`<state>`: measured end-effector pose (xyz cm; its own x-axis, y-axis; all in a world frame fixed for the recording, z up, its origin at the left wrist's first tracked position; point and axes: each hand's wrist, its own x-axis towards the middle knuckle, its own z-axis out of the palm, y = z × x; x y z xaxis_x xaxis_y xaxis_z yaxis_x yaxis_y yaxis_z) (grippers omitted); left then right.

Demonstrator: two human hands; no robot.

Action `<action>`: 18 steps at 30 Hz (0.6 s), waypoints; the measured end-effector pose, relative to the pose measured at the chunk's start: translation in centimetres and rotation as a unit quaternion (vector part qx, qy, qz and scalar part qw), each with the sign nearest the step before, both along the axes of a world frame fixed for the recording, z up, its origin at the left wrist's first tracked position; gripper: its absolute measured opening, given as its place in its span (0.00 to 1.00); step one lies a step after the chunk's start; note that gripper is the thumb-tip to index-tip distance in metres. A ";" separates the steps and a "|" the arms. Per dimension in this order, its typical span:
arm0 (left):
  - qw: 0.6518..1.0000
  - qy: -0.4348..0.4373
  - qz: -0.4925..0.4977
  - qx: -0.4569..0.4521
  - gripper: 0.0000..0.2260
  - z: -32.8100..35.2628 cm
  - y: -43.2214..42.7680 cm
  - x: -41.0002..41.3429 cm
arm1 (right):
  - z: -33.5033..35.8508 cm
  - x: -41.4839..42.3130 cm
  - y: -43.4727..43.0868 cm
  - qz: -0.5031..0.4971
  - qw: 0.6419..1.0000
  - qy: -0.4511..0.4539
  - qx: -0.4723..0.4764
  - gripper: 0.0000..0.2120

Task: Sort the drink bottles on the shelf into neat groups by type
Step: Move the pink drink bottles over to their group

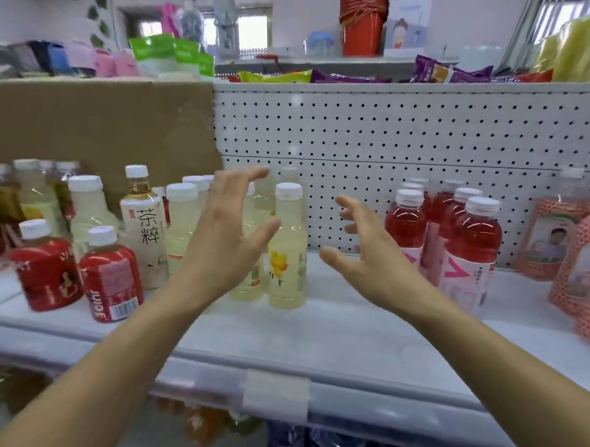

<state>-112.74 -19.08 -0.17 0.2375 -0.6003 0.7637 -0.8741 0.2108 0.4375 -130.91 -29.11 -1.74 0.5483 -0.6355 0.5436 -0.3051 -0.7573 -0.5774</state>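
Hands apart and empty, fingers spread: left hand [228, 226] before the pale yellow bottles [286, 257] on the shelf [349, 328], right hand [364, 251] between them and the red bottles [472, 232]. Cup the yellow cluster low from both sides; slide it upright, together.

I see clear shiny plastic bottles [289, 274] at 9 o'clock | white holed back panel [394, 132] looks like matt painted metal | brown cardboard [97, 120] at 10 o'clock, dull paper | shelf [332, 328] smooth, white

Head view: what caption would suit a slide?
Open left hand and right hand hover by pale bottles on the shelf; red bottles stand grouped at right.
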 end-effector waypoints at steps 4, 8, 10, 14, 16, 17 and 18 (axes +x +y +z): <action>0.967 -0.162 0.070 0.181 0.35 4.8 -2.1 5.3 | 1.5 4.2 -1.0 -0.003 1.000 0.014 0.014 0.38; 0.885 -0.320 0.074 0.329 0.31 6.3 -5.7 7.5 | 1.2 7.7 -2.3 -0.004 0.998 0.029 0.059 0.43; 0.878 -0.341 0.056 0.330 0.25 6.7 -7.2 8.4 | 0.7 8.8 -2.9 -0.009 0.997 0.021 0.079 0.42; 0.866 -0.354 -0.009 0.354 0.20 7.9 -9.7 10.3 | 0.0 9.9 -3.7 -0.035 0.996 0.015 0.085 0.31; 0.857 -0.369 -0.020 0.360 0.20 8.1 -11.4 11.1 | 0.0 10.3 -4.1 -0.055 0.995 0.012 0.083 0.31; 0.852 -0.375 -0.019 0.364 0.20 8.2 -12.2 11.5 | 0.0 10.5 -4.2 -0.068 0.994 0.014 0.079 0.31; 0.849 -0.378 -0.018 0.368 0.20 8.3 -13.1 11.9 | 0.0 10.8 -4.4 -0.081 0.994 0.014 0.074 0.31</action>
